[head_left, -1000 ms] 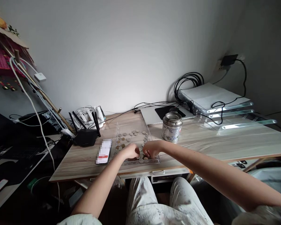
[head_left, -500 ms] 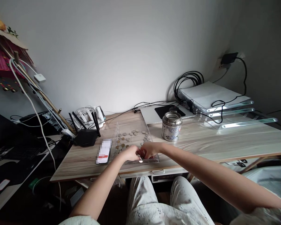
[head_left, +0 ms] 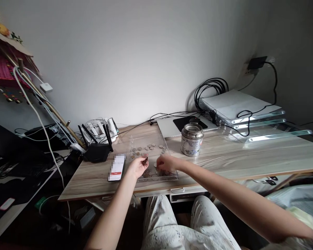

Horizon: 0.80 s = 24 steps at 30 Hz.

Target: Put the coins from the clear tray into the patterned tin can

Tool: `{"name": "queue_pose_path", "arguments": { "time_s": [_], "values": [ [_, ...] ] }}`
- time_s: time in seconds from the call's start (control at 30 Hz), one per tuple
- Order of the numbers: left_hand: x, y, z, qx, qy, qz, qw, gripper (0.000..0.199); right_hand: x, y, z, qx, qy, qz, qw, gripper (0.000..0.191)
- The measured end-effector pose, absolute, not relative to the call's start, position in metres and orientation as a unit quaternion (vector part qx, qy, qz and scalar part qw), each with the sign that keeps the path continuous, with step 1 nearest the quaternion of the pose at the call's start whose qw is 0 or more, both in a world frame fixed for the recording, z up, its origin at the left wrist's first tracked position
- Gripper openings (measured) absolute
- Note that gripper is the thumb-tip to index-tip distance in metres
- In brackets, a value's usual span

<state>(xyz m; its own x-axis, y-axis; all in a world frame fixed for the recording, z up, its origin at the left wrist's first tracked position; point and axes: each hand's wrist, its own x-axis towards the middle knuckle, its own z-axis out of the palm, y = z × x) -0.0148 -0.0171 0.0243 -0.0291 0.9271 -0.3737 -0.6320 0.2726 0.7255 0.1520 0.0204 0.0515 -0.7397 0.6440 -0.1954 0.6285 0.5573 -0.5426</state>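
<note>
A clear plastic tray [head_left: 169, 179] lies on the wooden desk with several loose coins [head_left: 138, 153] spread in it, silver and brass-coloured. My left hand [head_left: 138, 166] is over the tray's left part, its fingers closed on a dark coin [head_left: 145, 161]. To its right, my right hand [head_left: 167, 163] is low over the tray, fingertips pointing down and pinched together among the coins; what they hold is hidden. A round metal tin [head_left: 192, 140] with a floral pattern and a slot in its lid stands upright right of the tray.
A phone [head_left: 117, 168] lies left of the tray. Behind it stands a black router [head_left: 97, 151] with antennas. A silver laptop [head_left: 167, 127] lies at the back, near black cables and a stack of clear acrylic trays [head_left: 266, 119] on the right.
My left hand has lifted and moved left, away from my right hand, with a coin in its fingers. My right hand has stayed low over the tray.
</note>
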Motion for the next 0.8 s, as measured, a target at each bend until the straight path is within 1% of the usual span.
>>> {"name": "queue_pose_path", "arguments": {
  "time_s": [0.07, 0.13, 0.23, 0.3, 0.37, 0.43, 0.53, 0.63, 0.67, 0.7, 0.8],
  "values": [
    [-0.003, -0.011, 0.022, 0.090, 0.409, 0.616, 0.667, 0.019, 0.151, 0.021, 0.060, -0.388, -0.871, 0.277, 0.119, 0.023],
    [0.012, -0.005, 0.019, 0.054, 0.387, 0.631, 0.670, 0.019, 0.155, 0.022, 0.071, -0.384, -0.863, 0.252, 0.212, 0.023],
    [0.031, -0.003, 0.013, 0.042, 0.353, 0.616, 0.703, 0.020, 0.179, 0.028, 0.094, -0.386, -0.845, 0.194, 0.315, 0.026],
    [0.039, -0.004, 0.010, 0.058, 0.341, 0.604, 0.718, 0.023, 0.209, 0.038, 0.113, -0.429, -0.818, 0.121, 0.364, 0.027],
    [0.043, -0.006, 0.010, 0.089, 0.335, 0.604, 0.717, 0.026, 0.242, 0.051, 0.130, -0.502, -0.785, 0.040, 0.360, 0.026],
    [0.044, -0.007, 0.009, 0.116, 0.340, 0.606, 0.710, 0.025, 0.270, 0.067, 0.140, -0.562, -0.771, -0.020, 0.299, 0.022],
    [0.046, -0.008, 0.008, 0.160, 0.368, 0.600, 0.693, 0.016, 0.292, 0.087, 0.144, -0.583, -0.786, -0.045, 0.202, 0.018],
    [0.049, -0.009, 0.008, 0.227, 0.396, 0.594, 0.662, 0.007, 0.290, 0.093, 0.141, -0.577, -0.799, -0.047, 0.161, 0.020],
    [0.050, -0.010, 0.008, 0.252, 0.402, 0.586, 0.657, 0.006, 0.286, 0.092, 0.141, -0.578, -0.799, -0.052, 0.158, 0.021],
    [0.051, -0.011, 0.008, 0.274, 0.405, 0.575, 0.656, 0.009, 0.282, 0.089, 0.140, -0.578, -0.796, -0.062, 0.167, 0.021],
    [0.051, -0.012, 0.009, 0.317, 0.406, 0.550, 0.657, 0.024, 0.262, 0.071, 0.135, -0.563, -0.779, -0.096, 0.259, 0.026]
  ]
}}
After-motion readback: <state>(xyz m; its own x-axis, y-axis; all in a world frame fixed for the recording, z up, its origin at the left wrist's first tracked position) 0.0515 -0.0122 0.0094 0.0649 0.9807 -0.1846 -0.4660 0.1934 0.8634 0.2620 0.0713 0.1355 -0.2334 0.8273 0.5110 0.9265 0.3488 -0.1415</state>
